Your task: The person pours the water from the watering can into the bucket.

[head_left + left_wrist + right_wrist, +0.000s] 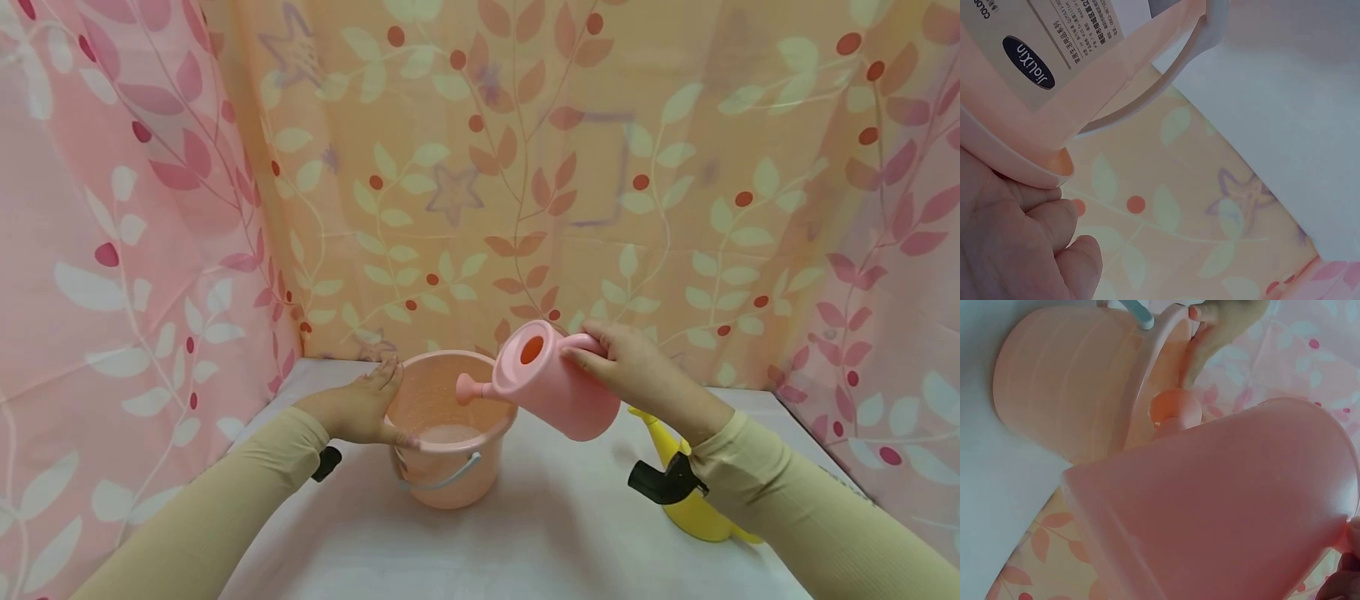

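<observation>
A peach plastic bucket (453, 487) with a pale grey handle stands upright on the white table. My left hand (358, 408) holds its left rim, the thumb along the near edge and the fingers toward the far side; curled fingers (1054, 219) show at the rim in the left wrist view. My right hand (622, 362) grips the handle of a pink watering can (570, 400), which is raised and tilted left. Its spout head (468, 389) hangs over the bucket's opening. The can's body (1216, 506) fills much of the right wrist view, partly covering the bucket.
A yellow watering can (697, 517) stands on the table (525, 550) at the right, partly hidden by my right forearm and its black wrist mount (663, 481). Leaf-patterned curtains (525, 167) close off the back and both sides.
</observation>
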Tool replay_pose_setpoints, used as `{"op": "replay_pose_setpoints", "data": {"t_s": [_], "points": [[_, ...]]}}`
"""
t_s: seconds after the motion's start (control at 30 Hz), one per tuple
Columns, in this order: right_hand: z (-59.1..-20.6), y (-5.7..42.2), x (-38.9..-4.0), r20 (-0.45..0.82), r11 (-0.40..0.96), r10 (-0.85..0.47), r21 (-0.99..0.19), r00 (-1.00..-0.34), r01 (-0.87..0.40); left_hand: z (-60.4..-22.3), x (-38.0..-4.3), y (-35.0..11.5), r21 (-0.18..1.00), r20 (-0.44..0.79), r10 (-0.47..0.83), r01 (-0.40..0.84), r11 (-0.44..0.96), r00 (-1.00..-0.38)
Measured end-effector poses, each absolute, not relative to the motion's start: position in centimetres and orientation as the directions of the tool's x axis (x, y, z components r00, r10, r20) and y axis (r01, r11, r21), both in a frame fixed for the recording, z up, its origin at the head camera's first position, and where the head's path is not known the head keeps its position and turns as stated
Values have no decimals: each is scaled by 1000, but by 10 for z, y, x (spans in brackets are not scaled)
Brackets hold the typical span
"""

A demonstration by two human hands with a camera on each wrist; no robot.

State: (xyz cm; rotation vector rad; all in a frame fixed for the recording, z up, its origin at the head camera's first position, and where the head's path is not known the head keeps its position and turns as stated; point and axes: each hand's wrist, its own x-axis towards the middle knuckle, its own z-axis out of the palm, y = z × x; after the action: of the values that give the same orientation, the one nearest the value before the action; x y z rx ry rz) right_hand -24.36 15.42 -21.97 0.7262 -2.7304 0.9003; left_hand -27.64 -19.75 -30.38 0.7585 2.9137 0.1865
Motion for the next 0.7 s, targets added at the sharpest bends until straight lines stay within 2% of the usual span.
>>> {"op": "replay_pose_setpoints", "data": {"t_s": [0.7], "points": [[-217,156,-244,313,714,-398,-484,-862,-505,-303,-275,-197,152,-83,496,481,864,-864]]}}
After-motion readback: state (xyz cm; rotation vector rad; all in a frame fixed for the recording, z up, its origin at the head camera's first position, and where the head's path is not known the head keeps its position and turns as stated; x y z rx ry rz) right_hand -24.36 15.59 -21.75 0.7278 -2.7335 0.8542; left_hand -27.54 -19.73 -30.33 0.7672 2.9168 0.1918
